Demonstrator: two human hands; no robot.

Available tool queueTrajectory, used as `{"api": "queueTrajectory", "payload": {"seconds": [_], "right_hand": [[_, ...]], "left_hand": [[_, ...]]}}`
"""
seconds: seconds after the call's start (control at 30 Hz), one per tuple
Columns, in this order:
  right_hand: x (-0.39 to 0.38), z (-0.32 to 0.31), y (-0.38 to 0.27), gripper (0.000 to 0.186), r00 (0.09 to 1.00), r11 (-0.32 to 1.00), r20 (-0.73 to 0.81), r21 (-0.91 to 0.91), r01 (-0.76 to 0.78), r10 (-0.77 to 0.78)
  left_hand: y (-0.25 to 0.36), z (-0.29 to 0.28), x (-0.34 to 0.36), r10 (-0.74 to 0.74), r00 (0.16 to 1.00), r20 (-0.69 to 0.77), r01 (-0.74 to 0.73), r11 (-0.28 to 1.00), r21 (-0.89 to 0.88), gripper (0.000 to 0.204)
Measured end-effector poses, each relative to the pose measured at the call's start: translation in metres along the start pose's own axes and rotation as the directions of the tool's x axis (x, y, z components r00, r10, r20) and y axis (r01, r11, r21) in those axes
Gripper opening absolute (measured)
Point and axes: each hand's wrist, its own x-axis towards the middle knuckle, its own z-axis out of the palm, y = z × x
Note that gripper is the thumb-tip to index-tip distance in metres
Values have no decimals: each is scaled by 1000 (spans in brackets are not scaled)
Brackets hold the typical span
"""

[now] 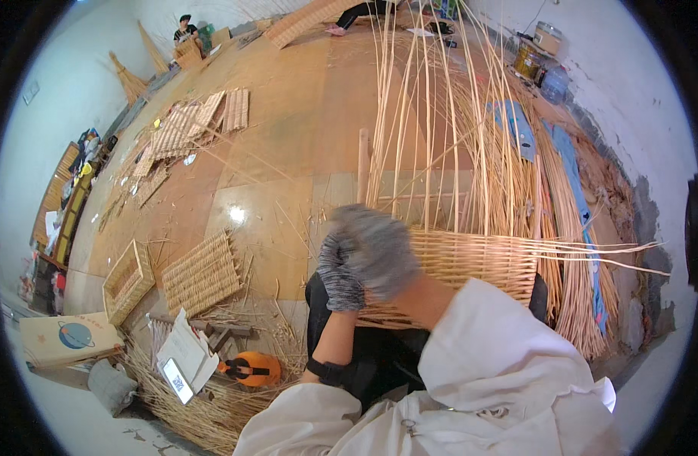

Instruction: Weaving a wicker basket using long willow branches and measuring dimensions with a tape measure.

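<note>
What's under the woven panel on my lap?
Black clothing shows past the edges of the woven panel. Whatever lies directly beneath its weave is covered, so I can't tell.

Floor (pixel 280 152): large brown and tan panels, seams visible. Left wall (pixel 68 76): pale, ten o'clock. Right wall (pixel 618 68): white, two o'clock; flaking and grey-stained toward three. Wooden furniture (pixel 54 186): nine o'clock, possibly a bench. Light reflection (pixel 236 215): on floor, nine o'clock, nearer centre.

Gloved L fingers (pixel 330 252) + R fingers (pixel 356 223) tog. nr woven panel (pixel 474 262)
</note>
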Motion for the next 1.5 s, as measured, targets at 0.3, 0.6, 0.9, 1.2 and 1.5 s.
{"api": "queueTrajectory", "payload": {"seconds": [0.3,0.6,0.9,1.2,1.5], "right_hand": [[-18,-29,180,31,945,953,126,-48,-298,302],[-72,-57,112,36,435,140,186,775,-616,881],[-41,-90,190,26,889,826,4,-370,-425,459],[-114,-158,169,25,834,857,-199,68,-512,514],[-163,-196,164,40,323,327,-110,563,-759,940]], "left_hand": [[17,73,-19,125,707,696,-544,-533,648,34],[17,79,-36,285,800,529,-265,-623,736,38],[-58,147,-27,-297,934,197,-354,-714,604,66],[-101,176,-43,-547,783,296,-598,-529,602,65],[-109,160,-47,-408,838,361,-540,-535,650,49]]}}
